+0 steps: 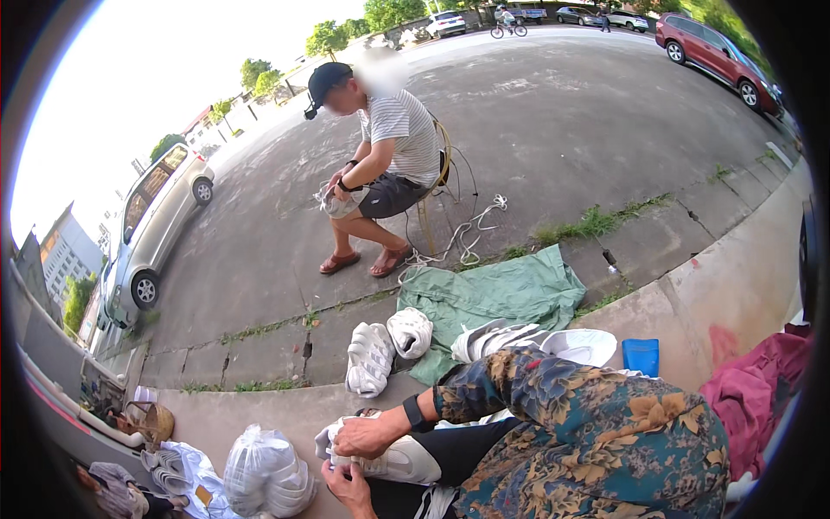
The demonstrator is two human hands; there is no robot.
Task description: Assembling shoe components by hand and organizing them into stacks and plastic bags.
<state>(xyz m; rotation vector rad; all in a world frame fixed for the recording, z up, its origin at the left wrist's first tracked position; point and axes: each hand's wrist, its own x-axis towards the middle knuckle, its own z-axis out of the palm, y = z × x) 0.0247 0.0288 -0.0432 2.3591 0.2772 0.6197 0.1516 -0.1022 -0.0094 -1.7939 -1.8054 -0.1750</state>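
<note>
My right hand (pixel 367 435), with a black band on its wrist, bends its fingers over a white shoe (pixel 324 439) low in the picture. Just below it, my left hand (pixel 350 490) curls thumb and fingers against the shoe's lower edge; its fingertips are partly hidden. A pale sneaker (pixel 415 463) is right beside my hands, against black trouser legs (pixel 471 450); whether it is worn cannot be made out. Ahead on the concrete stand a white sneaker (pixel 369 359) and a second white shoe (pixel 409 333). More white shoes (pixel 493 340) lie beyond my sleeved arm.
A green sheet (pixel 501 290) lies ahead, white cords (pixel 467 240) beyond it. A seated co-worker (pixel 402 138) in a cap holds a greyish shoe (pixel 340 203). A stuffed white bag (pixel 268 474) sits left, a blue container (pixel 640 356) and maroon cloth (pixel 761 394) right. Cars stand farther off.
</note>
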